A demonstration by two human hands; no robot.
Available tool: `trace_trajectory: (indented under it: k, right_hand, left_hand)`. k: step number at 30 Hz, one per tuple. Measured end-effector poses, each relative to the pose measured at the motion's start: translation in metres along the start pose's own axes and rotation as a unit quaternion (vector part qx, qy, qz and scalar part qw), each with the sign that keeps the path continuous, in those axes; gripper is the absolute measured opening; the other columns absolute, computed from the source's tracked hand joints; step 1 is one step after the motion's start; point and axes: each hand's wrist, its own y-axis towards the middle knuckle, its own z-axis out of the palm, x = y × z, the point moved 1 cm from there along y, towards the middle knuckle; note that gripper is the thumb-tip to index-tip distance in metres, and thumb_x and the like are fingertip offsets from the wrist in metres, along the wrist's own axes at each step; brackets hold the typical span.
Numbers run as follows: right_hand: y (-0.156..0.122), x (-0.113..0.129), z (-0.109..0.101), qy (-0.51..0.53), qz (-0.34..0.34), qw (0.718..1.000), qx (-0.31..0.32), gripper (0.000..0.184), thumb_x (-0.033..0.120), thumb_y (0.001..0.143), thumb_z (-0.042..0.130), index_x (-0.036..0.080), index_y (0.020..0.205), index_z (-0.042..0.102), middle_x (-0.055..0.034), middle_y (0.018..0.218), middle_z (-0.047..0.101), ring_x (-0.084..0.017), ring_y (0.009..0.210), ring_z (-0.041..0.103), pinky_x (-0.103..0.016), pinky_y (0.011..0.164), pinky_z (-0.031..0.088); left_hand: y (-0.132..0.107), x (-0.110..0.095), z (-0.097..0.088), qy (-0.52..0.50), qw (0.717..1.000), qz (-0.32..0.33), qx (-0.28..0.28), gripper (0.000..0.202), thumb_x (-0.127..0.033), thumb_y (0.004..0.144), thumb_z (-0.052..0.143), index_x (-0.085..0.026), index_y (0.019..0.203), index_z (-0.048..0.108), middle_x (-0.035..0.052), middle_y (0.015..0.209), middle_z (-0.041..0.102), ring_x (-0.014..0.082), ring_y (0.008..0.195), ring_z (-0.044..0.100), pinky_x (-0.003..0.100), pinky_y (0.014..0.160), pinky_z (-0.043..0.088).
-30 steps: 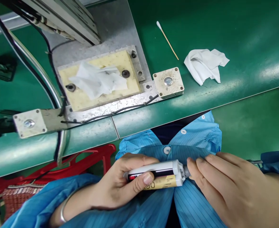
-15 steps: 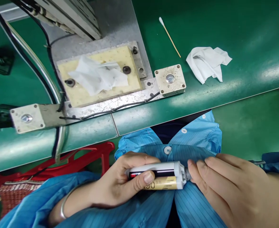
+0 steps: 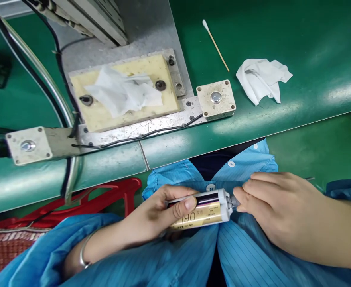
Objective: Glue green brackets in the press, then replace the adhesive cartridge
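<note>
My left hand [image 3: 171, 209] is wrapped round a two-part glue cartridge [image 3: 213, 211] with a gold and black label, held level in front of my blue smock. The thumb lies across the label, and the cartridge's rear end is hidden in the palm. At the cartridge's outlet, my right hand [image 3: 279, 203] is closed on the grey base of a mixing nozzle [image 3: 233, 200]. Most of the nozzle is covered by the fingers; a thin grey tip shows beyond the back of the hand.
On the green bench lie a cotton swab [image 3: 215, 46] and a crumpled white wipe [image 3: 263, 81]. A metal fixture carries a yellow block [image 3: 100, 121] with another wipe [image 3: 124, 93] on it. Button boxes [image 3: 215, 99] flank it, with cables at left. A red chair [image 3: 130, 195] stands below the bench.
Both hands have risen slightly with the cartridge. It has rolled so more of the gold label shows, and my right hand has turned at the nozzle. The view has shifted a little.
</note>
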Motion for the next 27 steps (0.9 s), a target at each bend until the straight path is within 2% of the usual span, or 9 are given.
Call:
trace_trajectory:
  k: [3, 8, 11, 16, 21, 25, 27]
  right_hand:
    - [0.012, -0.004, -0.006, 0.008, 0.001, 0.999, 0.052, 0.018, 0.000, 0.071, 0.053, 0.017, 0.069, 0.060, -0.0014, 0.064, 0.054, -0.015, 0.056, 0.048, -0.030, 0.049, 0.035]
    - [0.024, -0.005, -0.015, 0.004, 0.006, 0.995, 0.104, 0.015, 0.004, 0.065, 0.061, 0.018, 0.069, 0.059, -0.0002, 0.064, 0.054, -0.014, 0.057, 0.048, -0.027, 0.051, 0.032]
    - [0.028, -0.004, -0.017, 0.014, 0.003, 0.991, 0.131, 0.014, 0.006, 0.063, 0.065, 0.018, 0.069, 0.061, -0.0004, 0.064, 0.056, -0.014, 0.058, 0.048, -0.027, 0.050, 0.033]
    - [0.031, -0.002, -0.017, 0.023, -0.018, 0.985, 0.171, 0.014, 0.008, 0.059, 0.068, 0.019, 0.065, 0.062, -0.0008, 0.062, 0.056, -0.014, 0.056, 0.046, -0.028, 0.047, 0.030]
    - [0.027, -0.002, -0.014, 0.025, 0.010, 0.987, 0.159, 0.012, 0.011, 0.060, 0.069, 0.019, 0.068, 0.066, -0.0020, 0.065, 0.060, -0.014, 0.056, 0.050, -0.027, 0.043, 0.026]
    - [0.022, 0.000, -0.011, 0.010, -0.024, 0.991, 0.131, 0.014, 0.011, 0.060, 0.070, 0.018, 0.072, 0.069, -0.0040, 0.069, 0.063, -0.016, 0.060, 0.053, -0.026, 0.045, 0.034]
    - [0.020, 0.001, -0.008, -0.005, -0.042, 0.992, 0.118, 0.015, 0.010, 0.060, 0.069, 0.017, 0.073, 0.070, -0.0052, 0.069, 0.064, -0.016, 0.061, 0.054, -0.027, 0.048, 0.037]
  left_hand:
    - [0.000, 0.009, -0.005, -0.088, 0.994, -0.059, 0.022, 0.047, -0.061, 0.082, 0.068, -0.015, 0.072, 0.068, -0.0038, 0.050, 0.052, 0.0059, 0.037, 0.038, 0.016, 0.036, 0.030]
    - [0.000, 0.016, -0.011, -0.100, 0.993, -0.060, -0.002, 0.051, -0.063, 0.076, 0.072, -0.014, 0.067, 0.062, -0.0027, 0.056, 0.051, 0.0071, 0.046, 0.042, 0.016, 0.041, 0.032]
    - [0.000, 0.016, -0.012, -0.095, 0.994, -0.061, -0.016, 0.052, -0.063, 0.075, 0.074, -0.013, 0.066, 0.063, -0.0025, 0.058, 0.049, 0.0068, 0.051, 0.038, 0.016, 0.044, 0.029]
    - [-0.001, 0.010, -0.010, -0.074, 0.996, -0.052, -0.008, 0.053, -0.064, 0.076, 0.072, -0.013, 0.067, 0.064, -0.0026, 0.057, 0.048, 0.0070, 0.051, 0.038, 0.016, 0.045, 0.029]
    - [0.000, 0.003, -0.007, -0.053, 0.997, -0.057, -0.008, 0.055, -0.065, 0.074, 0.072, -0.013, 0.062, 0.059, -0.0028, 0.055, 0.045, 0.0069, 0.049, 0.037, 0.017, 0.043, 0.030]
    - [-0.001, 0.009, -0.006, -0.063, 0.996, -0.056, 0.012, 0.052, -0.066, 0.077, 0.070, -0.013, 0.075, 0.068, -0.0007, 0.060, 0.054, 0.0084, 0.049, 0.044, 0.018, 0.043, 0.035]
    - [-0.002, 0.010, -0.006, -0.042, 0.998, -0.035, -0.002, 0.053, -0.066, 0.080, 0.067, -0.014, 0.077, 0.069, -0.0008, 0.059, 0.055, 0.0086, 0.046, 0.045, 0.018, 0.041, 0.037]
